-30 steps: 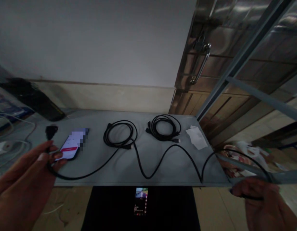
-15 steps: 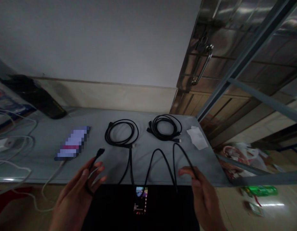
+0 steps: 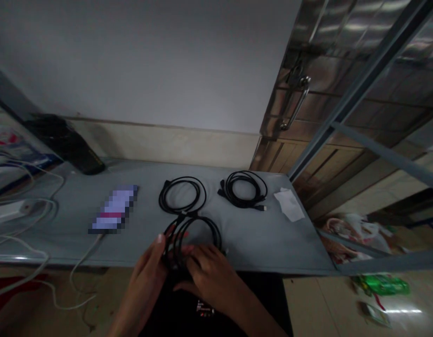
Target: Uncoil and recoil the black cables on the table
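Your held cable (image 3: 219,230), black and gathered in loops, is at the near edge of the grey tabletop (image 3: 258,243), just on the near side of the left coil (image 3: 202,199); contact between them cannot be told. Your left hand (image 3: 148,274) has its fingers part-curled behind the loops, holding their left side. Your right hand (image 3: 212,276) has its fingers bent closed on the lower loops; the exact grip is partly hidden. The right coil (image 3: 242,202) lies between the left coil and the white paper (image 3: 289,204).
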The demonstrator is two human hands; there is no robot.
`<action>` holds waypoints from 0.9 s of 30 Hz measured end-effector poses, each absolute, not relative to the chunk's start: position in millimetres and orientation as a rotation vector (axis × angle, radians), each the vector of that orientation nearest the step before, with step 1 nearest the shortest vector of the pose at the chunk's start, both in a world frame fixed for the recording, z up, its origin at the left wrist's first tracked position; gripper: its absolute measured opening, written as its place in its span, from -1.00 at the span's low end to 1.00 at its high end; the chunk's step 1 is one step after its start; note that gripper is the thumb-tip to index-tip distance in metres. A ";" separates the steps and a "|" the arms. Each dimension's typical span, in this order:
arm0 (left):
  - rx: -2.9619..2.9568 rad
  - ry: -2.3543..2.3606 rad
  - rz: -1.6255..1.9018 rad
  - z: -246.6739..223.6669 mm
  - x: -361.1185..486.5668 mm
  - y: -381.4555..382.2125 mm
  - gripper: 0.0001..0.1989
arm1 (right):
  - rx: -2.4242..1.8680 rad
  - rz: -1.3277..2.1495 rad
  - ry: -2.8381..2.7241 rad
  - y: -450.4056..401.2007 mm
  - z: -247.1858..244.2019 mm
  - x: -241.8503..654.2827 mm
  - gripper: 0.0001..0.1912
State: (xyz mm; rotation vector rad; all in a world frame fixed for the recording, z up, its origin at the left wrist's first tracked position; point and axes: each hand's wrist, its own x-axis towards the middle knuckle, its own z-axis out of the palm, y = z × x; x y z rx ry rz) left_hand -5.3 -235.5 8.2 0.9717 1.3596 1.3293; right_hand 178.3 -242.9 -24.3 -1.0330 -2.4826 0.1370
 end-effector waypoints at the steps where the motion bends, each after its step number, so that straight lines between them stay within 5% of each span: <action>1: 0.962 1.331 1.291 8.6 -4.0 -231.7 -0.47 | -1.042 0.114 -2.509 -239.2 -20.7 181.5 -0.40; 5: 0.961 1.186 1.211 16.7 3.5 -210.2 -0.25 | -1.022 0.041 -2.631 -224.3 -4.0 194.0 -0.58; 10: 1.174 1.137 1.296 37.5 -1.7 -157.9 -0.30 | -1.040 -0.140 -2.645 -182.6 27.5 208.5 -0.81; 17: 1.686 1.669 1.371 7.2 -41.7 -68.9 -0.44 | -1.063 -0.242 -2.566 -89.4 21.4 197.5 -0.85; 22: 1.958 1.929 1.265 -31.3 -59.2 -58.0 -0.40 | -1.063 0.028 -2.510 -66.0 -18.9 186.9 -0.53; 27: 2.209 1.808 1.258 -32.7 -58.8 -67.3 -0.59 | -1.005 0.221 -2.386 -67.3 -29.5 190.1 -0.22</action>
